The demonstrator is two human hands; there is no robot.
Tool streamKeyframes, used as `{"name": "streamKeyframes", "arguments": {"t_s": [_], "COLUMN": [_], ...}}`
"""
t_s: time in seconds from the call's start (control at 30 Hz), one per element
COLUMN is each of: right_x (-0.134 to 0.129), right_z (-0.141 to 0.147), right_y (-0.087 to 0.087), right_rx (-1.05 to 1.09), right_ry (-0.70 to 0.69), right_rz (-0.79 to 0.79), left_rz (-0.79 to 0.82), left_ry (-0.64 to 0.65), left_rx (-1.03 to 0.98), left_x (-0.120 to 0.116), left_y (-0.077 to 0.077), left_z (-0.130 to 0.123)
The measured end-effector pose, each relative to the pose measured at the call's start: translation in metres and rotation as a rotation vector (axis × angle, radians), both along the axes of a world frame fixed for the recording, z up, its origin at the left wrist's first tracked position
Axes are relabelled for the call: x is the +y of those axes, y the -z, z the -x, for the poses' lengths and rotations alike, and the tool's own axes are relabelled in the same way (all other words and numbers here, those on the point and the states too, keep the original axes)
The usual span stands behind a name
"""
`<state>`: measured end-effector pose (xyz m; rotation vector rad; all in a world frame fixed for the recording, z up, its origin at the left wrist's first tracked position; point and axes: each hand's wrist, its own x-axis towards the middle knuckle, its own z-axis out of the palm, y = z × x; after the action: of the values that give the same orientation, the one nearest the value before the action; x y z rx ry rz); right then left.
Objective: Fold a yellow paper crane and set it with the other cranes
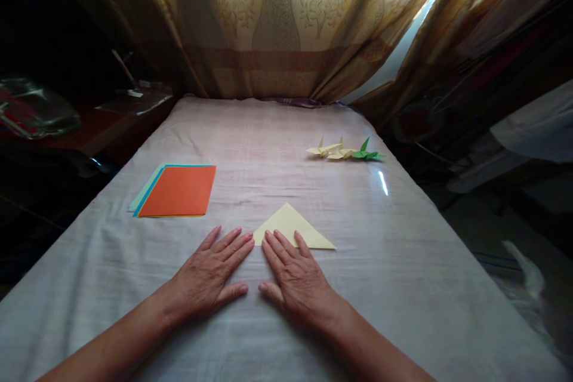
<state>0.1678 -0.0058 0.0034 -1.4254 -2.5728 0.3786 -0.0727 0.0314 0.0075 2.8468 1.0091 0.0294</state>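
Note:
A pale yellow sheet of paper (287, 221), folded into a triangle, lies flat with its peak pointing away from me and its long folded edge toward me. My right hand (298, 277) rests flat on it, fingers spread, the fingertips on the paper near the long edge. At the triangle's left corner is my left hand (209, 274), palm down with fingers stretched out; its fingertips cover that corner. Both thumbs lie on the cloth, a small gap between them. Neither hand grips anything.
A stack of coloured paper (176, 192), orange on top, lies to the left. Folded paper cranes (342, 152), yellowish and green, stand in a row at the back right. A pale cloth (250, 137) covers the surface. Patterned curtains (277, 30) hang behind; a dark wooden table (96, 128) adjoins at left.

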Motion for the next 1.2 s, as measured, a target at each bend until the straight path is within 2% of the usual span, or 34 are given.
{"name": "streamKeyframes", "arguments": {"t_s": [0.2,0.33,0.47,0.6,0.73,0.87,1.03,1.2], "right_x": [-0.011,-0.022,-0.026,-0.015,0.011,0.030,0.029,0.027], "right_z": [-0.047,-0.077,-0.094,-0.097,-0.085,-0.074,-0.074,-0.081], "right_y": [-0.003,0.003,0.009,0.007,0.003,0.001,0.004,0.006], "right_rx": [-0.129,-0.190,-0.180,-0.078,0.082,0.140,0.242,0.388], "right_ry": [0.108,0.152,0.154,0.167,0.364,0.461,0.453,0.419], "right_rz": [0.050,0.004,-0.038,-0.080,-0.135,-0.156,-0.171,-0.191], "left_rz": [-0.007,-0.052,-0.064,-0.084,-0.050,-0.057,-0.040,-0.020], "left_ry": [0.017,0.018,0.003,-0.070,-0.218,-0.280,-0.346,-0.342], "left_rx": [0.016,0.005,-0.027,-0.102,-0.230,-0.344,-0.484,-0.638], "left_x": [0.001,0.000,-0.002,0.007,0.023,0.032,0.031,0.032], "left_y": [0.000,0.000,-0.001,-0.008,-0.014,-0.006,0.007,0.004], "left_z": [0.007,0.019,0.029,0.016,-0.022,-0.054,-0.063,-0.063]}}
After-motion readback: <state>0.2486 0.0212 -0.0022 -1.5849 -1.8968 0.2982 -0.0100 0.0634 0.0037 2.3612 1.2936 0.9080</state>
